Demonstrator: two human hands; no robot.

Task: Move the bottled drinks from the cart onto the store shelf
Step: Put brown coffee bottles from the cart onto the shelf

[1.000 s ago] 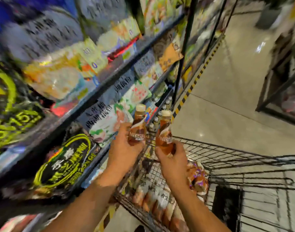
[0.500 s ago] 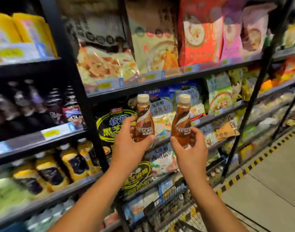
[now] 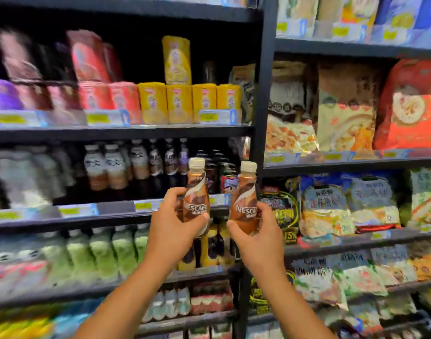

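I have one coffee bottle in each hand, both upright and raised in front of the drinks shelving. My left hand (image 3: 171, 223) wraps the lower half of the left bottle (image 3: 196, 192), fingers curled behind it and thumb across the label. My right hand (image 3: 254, 231) grips the right bottle (image 3: 243, 196) the same way, thumb at the base, fingers round the far side. The two bottles stand near each other without touching, their pale caps level with the middle shelf (image 3: 116, 211), where dark bottled drinks (image 3: 160, 160) are lined up.

I judge this to be the carrying step, just short of placing: the bottles are out of the cart, which is not in view, and neither sits on a shelf yet.

The next move, as I read it, calls for picking the right row. Similar brown and yellow bottles (image 3: 209, 248) stand on the shelf below, just behind my hands, so that looks the likelier slot, though blur keeps me from matching labels. Each bottle should go in upright, base first, clearing the shelf lip without knocking its neighbours.
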